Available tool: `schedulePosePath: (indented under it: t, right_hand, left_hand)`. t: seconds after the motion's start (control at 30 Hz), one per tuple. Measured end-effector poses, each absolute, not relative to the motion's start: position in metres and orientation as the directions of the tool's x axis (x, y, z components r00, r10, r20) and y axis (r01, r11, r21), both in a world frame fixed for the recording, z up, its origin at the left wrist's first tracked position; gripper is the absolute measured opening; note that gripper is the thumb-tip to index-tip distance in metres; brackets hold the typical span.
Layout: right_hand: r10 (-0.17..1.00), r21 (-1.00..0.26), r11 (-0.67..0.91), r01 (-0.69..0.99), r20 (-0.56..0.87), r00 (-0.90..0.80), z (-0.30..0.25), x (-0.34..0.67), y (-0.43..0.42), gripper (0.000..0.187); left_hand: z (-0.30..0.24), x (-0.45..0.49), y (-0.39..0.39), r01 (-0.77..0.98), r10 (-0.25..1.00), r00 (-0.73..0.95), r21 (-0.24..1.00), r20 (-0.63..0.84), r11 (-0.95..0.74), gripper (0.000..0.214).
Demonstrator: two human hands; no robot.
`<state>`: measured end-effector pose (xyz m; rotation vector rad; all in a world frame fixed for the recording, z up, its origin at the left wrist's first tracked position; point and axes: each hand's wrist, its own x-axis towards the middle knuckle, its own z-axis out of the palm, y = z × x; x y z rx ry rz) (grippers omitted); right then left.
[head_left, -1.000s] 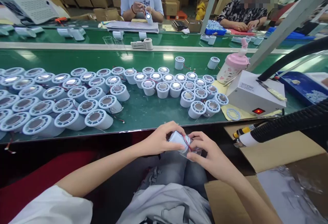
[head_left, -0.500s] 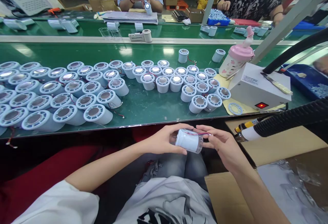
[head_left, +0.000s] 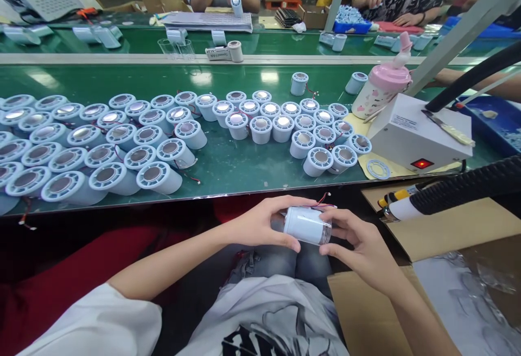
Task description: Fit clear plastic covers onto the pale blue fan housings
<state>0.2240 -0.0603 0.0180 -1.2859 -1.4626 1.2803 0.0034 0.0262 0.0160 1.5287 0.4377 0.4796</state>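
Over my lap, in the head view, lies a light-blue cylindrical housing (head_left: 306, 224) on its side, with a clear plastic sleeve (head_left: 326, 232) around it. My left hand (head_left: 277, 223) wraps round its left end. At the other end my right hand (head_left: 354, 239) grips it between thumb and fingers. A thin red and dark wire (head_left: 323, 199) with a small connector sticks out above it, beyond my fingers. Past my hands, on the green bench, stand many similar light-blue housings (head_left: 260, 128) with round silvery tops, several with wires trailing.
A grey box with a lit red switch (head_left: 423, 133) and a pink-lidded cup (head_left: 382, 89) stand at the bench's right. A black flexible hose (head_left: 468, 190) crosses above an open carton (head_left: 451, 231) holding clear plastic pieces. Two co-workers sit across the bench; one holds a light-blue part.
My right fingers have moved from the wire onto the housing's right end. The wire now points up behind it. The housing has shifted slightly right.
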Motion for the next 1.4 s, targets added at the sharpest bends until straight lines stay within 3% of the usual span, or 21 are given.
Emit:
schedulePosePath:
  t: [0.63,0.93,1.23,1.4]
  right_hand:
    - [0.926,-0.921,-0.352,-0.170,-0.315,-0.207,0.019,0.220,-0.059,0.039]
    - [0.895,-0.875,-0.444,-0.191,-0.423,-0.143,0.014,0.216,-0.059,0.040]
    - [0.829,-0.777,-0.559,-0.290,-0.517,-0.213,0.012,0.204,-0.057,0.054]
    - [0.755,-0.681,-0.656,-0.325,-0.588,-0.290,0.012,0.203,-0.056,0.052]
  left_hand:
    - [0.022,-0.001,0.025,-0.030,0.505,0.841,0.947,0.196,-0.319,0.076]
    - [0.022,-0.002,0.024,-0.024,0.495,0.846,0.942,0.197,-0.335,0.078]
    - [0.025,-0.002,0.023,-0.044,0.489,0.847,0.945,0.207,-0.324,0.075]
    - [0.024,-0.002,0.023,-0.076,0.482,0.842,0.940,0.240,-0.334,0.074]
